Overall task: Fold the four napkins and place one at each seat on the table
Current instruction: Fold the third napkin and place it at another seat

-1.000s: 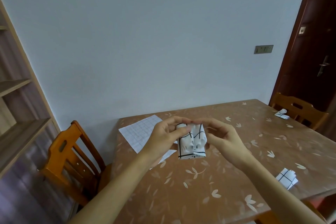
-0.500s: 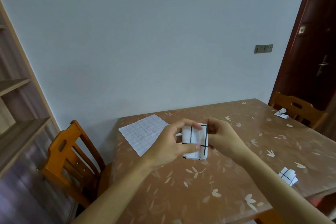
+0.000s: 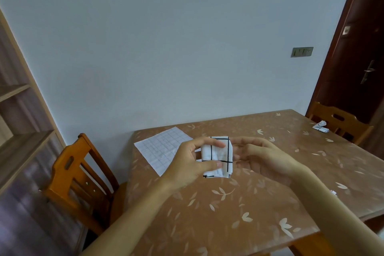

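We see the person's left hand (image 3: 193, 164) holding a folded napkin (image 3: 218, 156), white with black grid lines, just above the table (image 3: 228, 214) near its middle. The thumb presses on the napkin's lower front and the fingers curl over its upper left edge, so this hand pinches it upright, its face toward the camera. The right hand (image 3: 264, 158) sits just beside the napkin's right edge with its fingers loosely curved toward it. They are blurred, and we cannot tell whether they grip the napkin or only touch it.

Behind the left hand, 1 flat napkin (image 3: 164, 149) with a fine grid lies unfolded at the table's far left corner. A 2nd folded napkin (image 3: 321, 127) lies at the far right edge, in front of the right chair (image 3: 342, 122). A white scrap (image 3: 333, 192) peeks out beside the right forearm, too little of it showing for us to identify.

The table wears a brown cover printed with pale leaves. The left chair (image 3: 79, 172), orange wood, stands at the table's left side. Wooden shelving (image 3: 16, 110) fills the left edge, a dark door (image 3: 363, 58) the right, and a switch plate (image 3: 302, 51) sits on the pale wall (image 3: 166, 48).
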{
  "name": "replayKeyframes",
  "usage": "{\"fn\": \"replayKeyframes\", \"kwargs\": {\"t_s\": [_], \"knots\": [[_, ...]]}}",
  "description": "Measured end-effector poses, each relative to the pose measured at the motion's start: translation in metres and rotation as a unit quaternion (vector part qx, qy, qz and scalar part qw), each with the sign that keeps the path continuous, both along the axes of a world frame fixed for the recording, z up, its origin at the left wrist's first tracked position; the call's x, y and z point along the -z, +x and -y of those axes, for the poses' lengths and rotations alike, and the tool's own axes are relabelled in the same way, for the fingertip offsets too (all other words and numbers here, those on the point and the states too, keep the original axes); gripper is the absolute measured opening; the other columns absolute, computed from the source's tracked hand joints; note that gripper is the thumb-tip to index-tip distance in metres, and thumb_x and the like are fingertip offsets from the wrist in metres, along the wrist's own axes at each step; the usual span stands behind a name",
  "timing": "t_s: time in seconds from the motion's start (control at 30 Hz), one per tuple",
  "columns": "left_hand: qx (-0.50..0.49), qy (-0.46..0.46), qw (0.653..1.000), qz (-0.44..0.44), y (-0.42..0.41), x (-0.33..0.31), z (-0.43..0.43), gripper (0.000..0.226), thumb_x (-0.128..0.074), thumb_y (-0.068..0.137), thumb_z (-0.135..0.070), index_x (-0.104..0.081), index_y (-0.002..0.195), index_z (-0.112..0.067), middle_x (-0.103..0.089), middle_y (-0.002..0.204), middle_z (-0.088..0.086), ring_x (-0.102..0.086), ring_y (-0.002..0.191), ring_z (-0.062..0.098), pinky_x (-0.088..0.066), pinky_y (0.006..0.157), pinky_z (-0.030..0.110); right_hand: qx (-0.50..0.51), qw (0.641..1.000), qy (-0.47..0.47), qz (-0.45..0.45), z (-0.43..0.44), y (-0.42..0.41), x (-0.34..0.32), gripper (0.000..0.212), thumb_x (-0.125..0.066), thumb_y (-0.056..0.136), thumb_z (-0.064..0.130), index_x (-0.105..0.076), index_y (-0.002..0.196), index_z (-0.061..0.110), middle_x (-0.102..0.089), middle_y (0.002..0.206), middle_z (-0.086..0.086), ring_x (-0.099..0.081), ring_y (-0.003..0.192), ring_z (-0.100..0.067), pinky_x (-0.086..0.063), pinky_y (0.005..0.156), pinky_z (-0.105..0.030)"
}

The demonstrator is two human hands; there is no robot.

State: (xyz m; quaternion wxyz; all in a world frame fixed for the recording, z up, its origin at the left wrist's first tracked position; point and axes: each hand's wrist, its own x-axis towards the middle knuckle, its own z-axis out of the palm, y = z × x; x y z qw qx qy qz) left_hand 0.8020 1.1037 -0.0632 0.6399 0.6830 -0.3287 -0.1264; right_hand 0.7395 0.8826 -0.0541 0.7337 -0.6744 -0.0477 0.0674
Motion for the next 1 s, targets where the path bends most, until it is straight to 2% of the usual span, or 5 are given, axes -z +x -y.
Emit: {"fn": "replayKeyframes", "kwargs": {"t_s": [0.33,0.53,0.7,0.87,1.0], "knots": [[0.036,0.035,0.999,-0.01,0.0,0.007,0.007,0.015,-0.065,0.097,-0.018,-0.074,0.108,-0.021,-0.07,0.102,-0.012,-0.071,0.087,0.007,-0.055,0.067,0.018,0.108,0.968,-0.222,0.054,-0.012,0.01,0.008,0.006,-0.068,0.09,0.006,-0.071,0.094,0.003,-0.071,0.075,-0.009,-0.062,0.063,-0.012,-0.046,0.057,-0.026],[0.045,0.041,0.996,-0.062,0.001,0.036,0.016,0.015,-0.074,0.091,-0.015,-0.073,0.103,-0.024,-0.072,0.104,0.006,-0.074,0.092,0.029,-0.062,0.073,0.052,0.138,0.933,-0.328,0.057,-0.014,0.02,0.029,0.026,-0.073,0.081,0.006,-0.062,0.064,0.023,-0.056,0.052,0.016,-0.044,0.049,0.002,-0.036,0.052,-0.014],[0.032,0.025,0.997,-0.067,0.009,0.06,0.023,0.027,-0.082,0.082,-0.013,-0.072,0.101,-0.031,-0.069,0.115,0.004,-0.065,0.116,0.029,-0.058,0.091,0.055,0.031,0.977,-0.213,-0.009,-0.001,0.021,0.042,0.004,-0.068,0.088,-0.001,-0.066,0.091,-0.001,-0.066,0.068,-0.002,-0.058,0.056,-0.009,-0.047,0.055,-0.022],[-0.048,0.033,0.997,-0.06,0.016,0.076,0.039,0.044,-0.085,0.079,-0.011,-0.062,0.109,-0.034,-0.066,0.117,-0.012,-0.066,0.111,0.016,-0.061,0.085,0.044,-0.026,0.995,0.015,-0.097,0.021,0.028,0.06,0.025,-0.06,0.088,0.012,-0.075,0.108,0.011,-0.073,0.103,-0.015,-0.069,0.091,-0.025,-0.055,0.076,-0.032],[-0.113,0.063,0.988,-0.086,0.018,0.089,0.057,0.063,-0.089,0.074,-0.018,-0.051,0.121,-0.032,-0.063,0.116,-0.008,-0.072,0.096,0.014,-0.064,0.071,0.039,0.082,0.989,-0.107,-0.057,0.02,0.039,0.083,0.025,-0.062,0.097,0.025,-0.074,0.096,0.003,-0.076,0.092,-0.016,-0.073,0.084,-0.025,-0.06,0.077,-0.037]]}}
